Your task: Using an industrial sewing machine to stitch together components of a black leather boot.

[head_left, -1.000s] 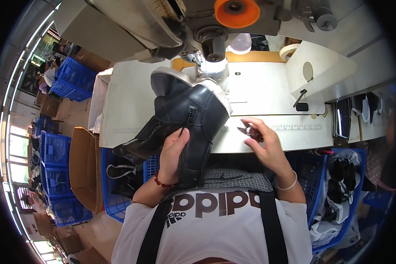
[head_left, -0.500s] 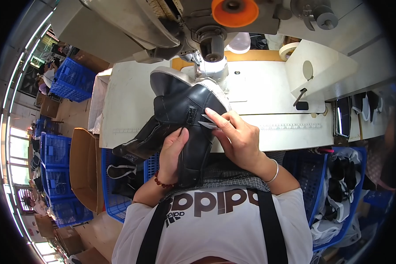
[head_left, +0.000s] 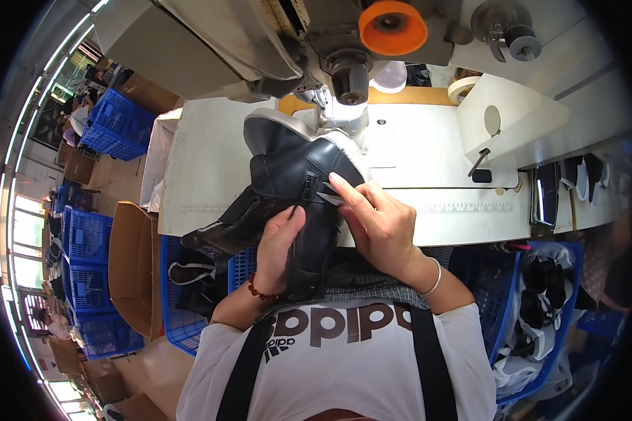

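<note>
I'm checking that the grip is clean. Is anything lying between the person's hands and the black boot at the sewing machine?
Nothing visible does. The left hand lies flat on the black boot, its shaft under the palm, and the right hand rests on it too, fingers at the zipper. A small pale piece shows at those fingertips; what it is cannot be told.

White short-sleeved shirt, black straps, red bead bracelet [head_left: 260, 289], silver bangle [head_left: 436, 276]

I see open tabletop [head_left: 428, 151] right of the boot [head_left: 298, 182], room for a hand there. The sewing machine [head_left: 281, 42] looms just behind it, and the white box [head_left: 519, 119] blocks the far right.
</note>
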Demonstrator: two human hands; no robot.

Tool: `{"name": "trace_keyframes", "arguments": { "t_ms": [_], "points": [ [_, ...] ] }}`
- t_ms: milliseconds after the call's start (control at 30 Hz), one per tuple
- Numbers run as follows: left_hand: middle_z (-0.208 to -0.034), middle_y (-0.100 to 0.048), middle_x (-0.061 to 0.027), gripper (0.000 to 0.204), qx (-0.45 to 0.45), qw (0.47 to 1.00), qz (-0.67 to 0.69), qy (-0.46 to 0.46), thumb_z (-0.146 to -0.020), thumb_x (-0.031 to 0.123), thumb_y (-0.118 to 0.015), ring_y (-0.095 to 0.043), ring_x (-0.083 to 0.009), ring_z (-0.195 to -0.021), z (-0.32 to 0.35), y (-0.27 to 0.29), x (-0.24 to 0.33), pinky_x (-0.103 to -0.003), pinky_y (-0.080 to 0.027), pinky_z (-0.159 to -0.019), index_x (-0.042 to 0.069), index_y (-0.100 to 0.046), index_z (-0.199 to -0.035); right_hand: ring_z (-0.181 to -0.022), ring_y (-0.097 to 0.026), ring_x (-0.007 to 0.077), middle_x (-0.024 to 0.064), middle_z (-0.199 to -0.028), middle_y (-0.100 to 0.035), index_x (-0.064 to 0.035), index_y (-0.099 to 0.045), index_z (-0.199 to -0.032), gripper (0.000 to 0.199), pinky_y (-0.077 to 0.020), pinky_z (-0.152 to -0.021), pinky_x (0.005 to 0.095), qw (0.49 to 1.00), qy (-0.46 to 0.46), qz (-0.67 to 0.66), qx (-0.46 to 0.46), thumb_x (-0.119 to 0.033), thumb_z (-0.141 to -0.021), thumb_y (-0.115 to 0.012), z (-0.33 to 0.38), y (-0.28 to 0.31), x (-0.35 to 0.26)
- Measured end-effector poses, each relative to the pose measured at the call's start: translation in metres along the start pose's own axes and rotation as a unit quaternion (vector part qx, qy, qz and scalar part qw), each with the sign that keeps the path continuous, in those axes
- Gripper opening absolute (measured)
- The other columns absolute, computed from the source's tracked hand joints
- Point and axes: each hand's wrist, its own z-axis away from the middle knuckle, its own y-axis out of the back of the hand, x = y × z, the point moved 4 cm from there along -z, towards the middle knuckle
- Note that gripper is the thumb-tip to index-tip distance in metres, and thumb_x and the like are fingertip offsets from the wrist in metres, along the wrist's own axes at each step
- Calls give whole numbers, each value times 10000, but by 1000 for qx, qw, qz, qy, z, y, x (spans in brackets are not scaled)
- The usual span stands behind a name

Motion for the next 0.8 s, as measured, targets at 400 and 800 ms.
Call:
{"name": "trace_keyframes", "arguments": {
  "t_ms": [400,800],
  "points": [
    [-1012,-718,-27,316,11,1000,15,13,-1104,264,-495,-691,-74,-839,1,-4,0,-217,-561,-741,7,-635,-1225,-620,-608,221,70,-838,-625,-182,-682,-1359,597,-484,-544,344,999,17,37,-6,-33,-790,-787,1,-2,-2],
    [-1047,-717,-25,297,-5,1000,26,9,-1103,244,-500,-693,-73,-878,0,-2,-2,-218,-564,-766,12,-635,-1231,-629,-629,246,78,-875,-656,-138,-692,-1283,508,-492,-550,353,999,15,34,6,-40,-794,-786,1,2,-4]
  ]
}}
